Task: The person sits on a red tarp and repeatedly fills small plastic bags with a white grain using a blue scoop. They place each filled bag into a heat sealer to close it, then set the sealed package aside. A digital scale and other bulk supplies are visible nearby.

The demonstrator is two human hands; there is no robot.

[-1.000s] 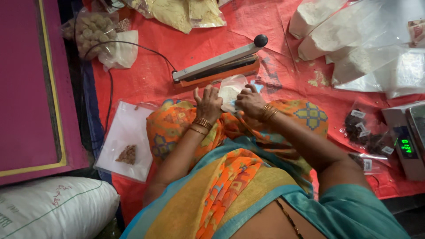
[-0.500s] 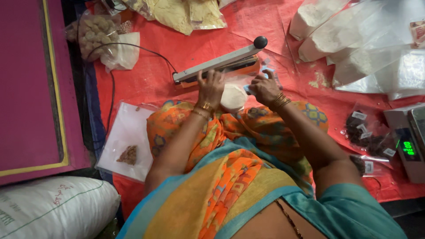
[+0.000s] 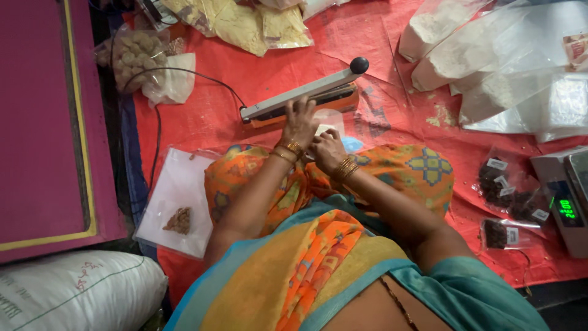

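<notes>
Red woven tarp (image 3: 257, 79), long metal sealer (image 3: 300, 95), clear pouch (image 3: 329, 121)

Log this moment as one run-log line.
left hand: pressing heat sealer arm | right hand: holding clear pouch at sealer | surface: red tarp

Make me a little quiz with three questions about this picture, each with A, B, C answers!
1. Where is the left hand?
A. on the heat sealer's bar
B. on the white sack
C. on the scale

2. What colour is the sheet on the floor?
A. blue
B. red
C. black

3. Is the scale on?
A. yes, its display is lit
B. no, it is dark
C. it is covered

Answers:
1 A: the hand rests on the heat sealer.
2 B: the sheet is red under everything.
3 A: green digits glow.

The right hand holds a clear pouch.
</notes>
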